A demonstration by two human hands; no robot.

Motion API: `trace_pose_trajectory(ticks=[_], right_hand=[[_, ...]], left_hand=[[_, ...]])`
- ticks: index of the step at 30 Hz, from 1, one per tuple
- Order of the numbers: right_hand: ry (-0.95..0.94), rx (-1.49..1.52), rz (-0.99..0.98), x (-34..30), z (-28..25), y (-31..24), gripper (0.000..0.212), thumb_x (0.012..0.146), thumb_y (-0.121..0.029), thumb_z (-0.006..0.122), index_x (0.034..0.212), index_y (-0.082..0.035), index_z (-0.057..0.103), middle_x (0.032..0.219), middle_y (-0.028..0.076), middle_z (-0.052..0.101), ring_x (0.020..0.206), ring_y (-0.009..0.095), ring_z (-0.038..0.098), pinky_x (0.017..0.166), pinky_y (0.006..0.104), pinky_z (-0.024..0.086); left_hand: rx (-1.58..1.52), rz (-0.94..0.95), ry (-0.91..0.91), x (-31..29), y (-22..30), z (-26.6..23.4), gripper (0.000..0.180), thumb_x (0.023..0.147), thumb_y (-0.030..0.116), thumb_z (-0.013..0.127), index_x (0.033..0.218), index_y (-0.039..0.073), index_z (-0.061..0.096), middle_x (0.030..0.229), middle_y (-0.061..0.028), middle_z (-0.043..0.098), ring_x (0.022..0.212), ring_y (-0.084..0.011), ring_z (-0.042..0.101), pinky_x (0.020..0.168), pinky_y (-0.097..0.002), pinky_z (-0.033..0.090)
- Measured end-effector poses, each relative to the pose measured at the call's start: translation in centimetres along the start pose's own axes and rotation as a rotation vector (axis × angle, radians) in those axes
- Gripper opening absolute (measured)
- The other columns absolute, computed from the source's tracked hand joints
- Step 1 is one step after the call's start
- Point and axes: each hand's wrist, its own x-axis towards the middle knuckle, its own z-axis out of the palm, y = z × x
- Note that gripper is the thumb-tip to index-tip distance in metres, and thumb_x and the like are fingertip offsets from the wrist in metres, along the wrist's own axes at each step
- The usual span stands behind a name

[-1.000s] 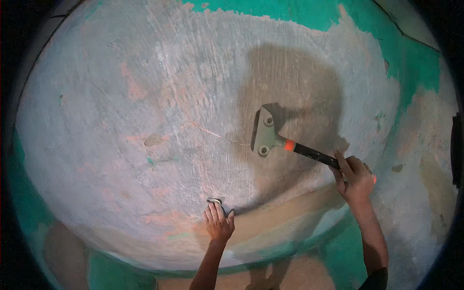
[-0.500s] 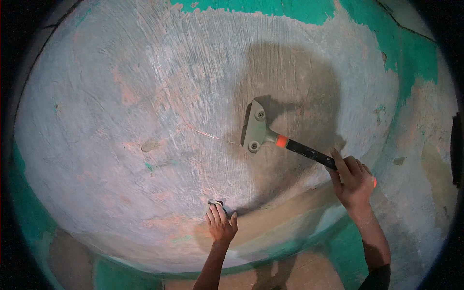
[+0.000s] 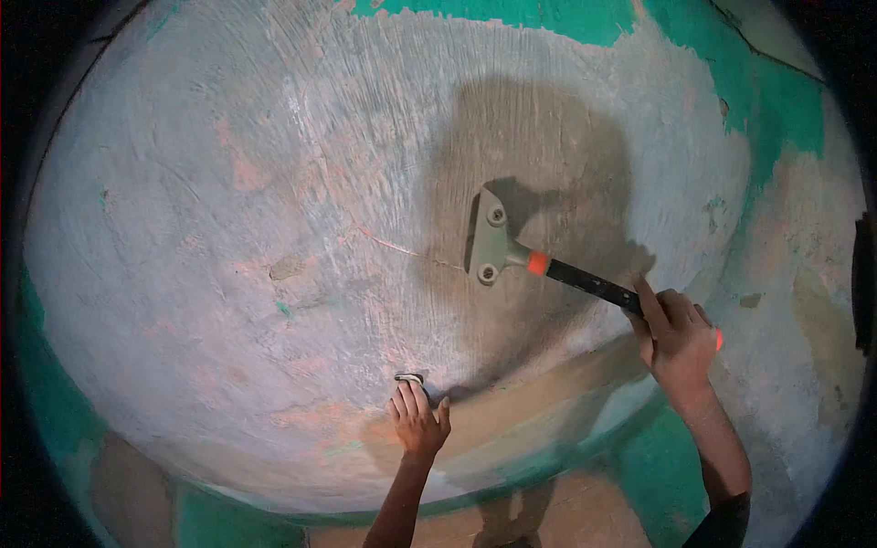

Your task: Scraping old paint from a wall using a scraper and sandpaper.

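My right hand (image 3: 681, 338) is closed around the black handle of a long-handled scraper (image 3: 493, 239). The scraper has a wide grey-green head with two screws, an orange collar and an orange handle end. Its blade edge faces left, at or close to the scuffed wall (image 3: 347, 173); whether it touches, I cannot tell. Lower down, the fingers of my left hand (image 3: 420, 427) rest over a small rounded black-and-white thing (image 3: 409, 376) against the wall, thumb apart to the right. My fingers hide most of that thing, so its kind cannot be made out.
Green paint (image 3: 512, 14) remains along the top of the wall and in patches low down and at the right. A thin pinkish crack (image 3: 393, 244) runs left of the blade. A dark shadow (image 3: 548, 119) falls around the scraper. Pale and tan patches mark the surface.
The scraper and my right hand have shifted slightly to the right. The shadow has slid a little left. My left hand stays on the small thing.
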Motion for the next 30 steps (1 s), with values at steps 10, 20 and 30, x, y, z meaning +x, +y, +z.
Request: trace_pose_trajectory(ticks=[10,20,30], right_hand=[[-0.022,-0.005,0.000,0.6,-0.8,-0.7,0.048,0.080,-0.022,0.075,0.126,-0.010,0.066,0.081,0.004,0.061,0.066,0.019,0.061,0.055,0.0343,0.047],[-0.049,-0.022,0.017,0.0,-1.3,-0.6,0.047,0.081,-0.021,0.073,0.125,-0.007,0.066,0.081,0.004,0.060,0.066,0.019,0.060,0.055,0.0339,0.048],[-0.014,-0.037,0.020,0.1,-1.2,-0.9,0.043,0.080,-0.020,0.075,0.120,-0.007,0.068,0.077,0.005,0.058,0.062,0.020,0.059,0.054,0.0342,0.047]], left_hand=[[-0.056,-0.019,-0.013,-0.2,0.1,-0.5,0.073,0.094,0.047,0.055,0.136,-0.012,0.044,0.138,-0.0345,0.046,0.124,-0.0498,0.044,0.106,-0.0602,0.030],[-0.083,-0.008,-0.004,0.0,0.2,-0.6,0.074,0.096,0.046,0.054,0.139,-0.012,0.040,0.140,-0.0348,0.045,0.125,-0.0505,0.043,0.107,-0.0602,0.029],[-0.126,-0.061,-0.038,0.2,1.0,-1.0,0.073,0.098,0.043,0.052,0.143,-0.012,0.036,0.141,-0.0371,0.043,0.127,-0.0526,0.041,0.108,-0.0618,0.028]])
